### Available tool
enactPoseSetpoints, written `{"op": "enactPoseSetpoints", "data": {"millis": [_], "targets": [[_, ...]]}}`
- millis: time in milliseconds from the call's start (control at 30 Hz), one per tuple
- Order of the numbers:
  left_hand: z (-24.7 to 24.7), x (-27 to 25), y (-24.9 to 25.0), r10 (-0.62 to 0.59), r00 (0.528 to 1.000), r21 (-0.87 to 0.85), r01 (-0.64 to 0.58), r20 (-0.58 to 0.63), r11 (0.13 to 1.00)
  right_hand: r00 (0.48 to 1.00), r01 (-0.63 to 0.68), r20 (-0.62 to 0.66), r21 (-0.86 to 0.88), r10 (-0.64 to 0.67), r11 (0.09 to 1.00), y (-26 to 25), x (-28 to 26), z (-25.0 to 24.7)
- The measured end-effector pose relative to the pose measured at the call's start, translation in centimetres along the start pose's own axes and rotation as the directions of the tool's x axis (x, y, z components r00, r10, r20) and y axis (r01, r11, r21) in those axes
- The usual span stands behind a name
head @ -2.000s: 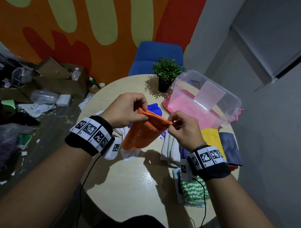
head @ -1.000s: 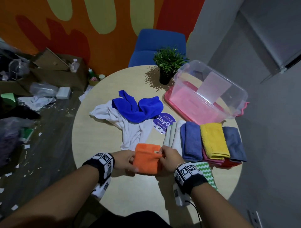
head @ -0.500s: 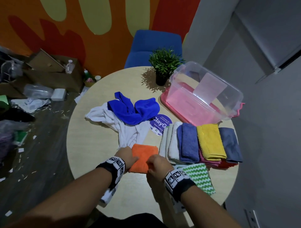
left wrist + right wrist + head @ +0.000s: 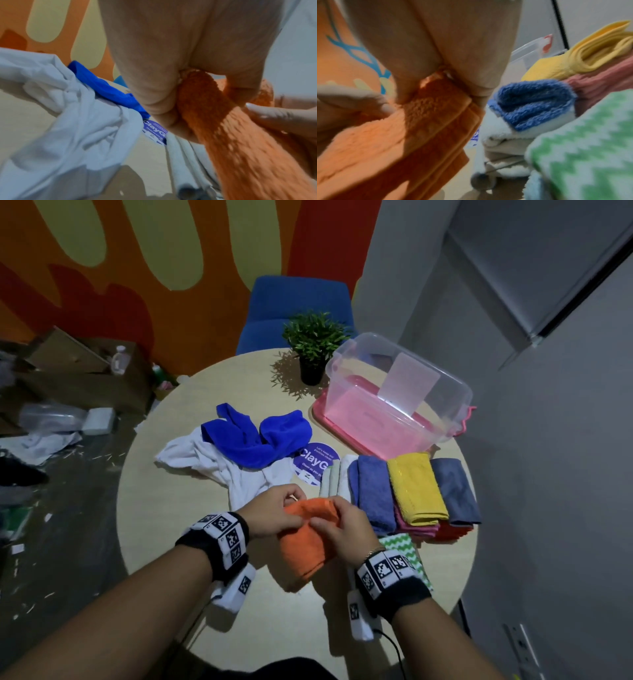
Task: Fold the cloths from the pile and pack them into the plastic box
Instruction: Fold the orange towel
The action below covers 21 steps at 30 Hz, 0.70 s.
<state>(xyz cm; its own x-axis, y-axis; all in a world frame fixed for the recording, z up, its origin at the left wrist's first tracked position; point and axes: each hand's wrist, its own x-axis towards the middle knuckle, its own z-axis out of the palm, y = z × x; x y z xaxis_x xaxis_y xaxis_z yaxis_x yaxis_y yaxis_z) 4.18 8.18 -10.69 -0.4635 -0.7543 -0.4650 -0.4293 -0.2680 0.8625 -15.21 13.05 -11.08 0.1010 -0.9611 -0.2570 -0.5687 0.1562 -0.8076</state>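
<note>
Both hands hold up a folded orange cloth (image 4: 305, 553) over the near part of the round table (image 4: 164, 518). My left hand (image 4: 277, 515) pinches its top left edge. My right hand (image 4: 342, 529) grips the top right edge, and the cloth (image 4: 231, 135) hangs down between them (image 4: 412, 135). Behind lie a loose blue cloth (image 4: 257, 440) on a crumpled white cloth (image 4: 212, 463). A clear plastic box (image 4: 397, 392) stands on its pink lid at the back right, tilted open.
Folded cloths lie in a row right of my hands: whitish (image 4: 334, 477), blue (image 4: 371, 494), yellow (image 4: 416, 487) and grey (image 4: 452, 491), over pink and red ones. A green zigzag cloth (image 4: 407, 549) lies nearest. A potted plant (image 4: 313, 347) and a blue chair (image 4: 298, 306) stand behind.
The orange cloth was pressed flat on the table half a second ago. Both hands have lifted it by its top edge, so it hangs folded in the air.
</note>
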Motion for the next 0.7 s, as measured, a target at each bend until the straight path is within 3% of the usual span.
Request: {"op": "enactPoseSetpoints", "data": {"millis": [33, 167, 300, 467, 567, 633, 700], "targets": [[0.6, 0.3, 0.3, -0.005, 1.000, -0.038, 0.004, -0.017, 0.999, 0.998, -0.007, -0.065, 0.031, 0.009, 1.000, 0.3, -0.5, -0.8], [5.0, 1.3, 1.0, -0.029, 0.994, -0.092, 0.039, 0.107, 0.995, 0.965, -0.106, -0.240, 0.017, 0.107, 0.994, 2.7, -3.1, -3.9], [9.6, 3.3, 1.7, -0.084, 0.991, 0.123, 0.071, 0.101, 0.990, 0.911, -0.284, -0.318, -0.021, 0.263, 0.959, 5.8, -5.4, -5.6], [12.5, 5.3, 2.2, -0.210, 0.972, 0.281, 0.173, 0.106, 0.944, 0.845, -0.414, -0.397, -0.059, 0.359, 0.908, 8.3, -6.6, -7.2], [13.1, 5.9, 1.4, -0.283, 0.957, 0.430, 0.227, 0.069, 0.874, 0.802, -0.460, -0.544, -0.301, 0.246, 0.836, 9.0, -7.2, -7.5], [13.4, 5.6, 1.3, -0.269, 0.963, 0.553, 0.206, 0.034, 0.807, 0.833, -0.358, -0.547, -0.416, 0.084, 0.836, 9.3, -7.4, -6.9], [14.0, 5.4, 1.2, -0.279, 0.954, 0.546, 0.176, 0.112, 0.819, 0.931, -0.230, -0.365, -0.509, 0.034, 0.830, 9.4, -7.1, -5.7]]}}
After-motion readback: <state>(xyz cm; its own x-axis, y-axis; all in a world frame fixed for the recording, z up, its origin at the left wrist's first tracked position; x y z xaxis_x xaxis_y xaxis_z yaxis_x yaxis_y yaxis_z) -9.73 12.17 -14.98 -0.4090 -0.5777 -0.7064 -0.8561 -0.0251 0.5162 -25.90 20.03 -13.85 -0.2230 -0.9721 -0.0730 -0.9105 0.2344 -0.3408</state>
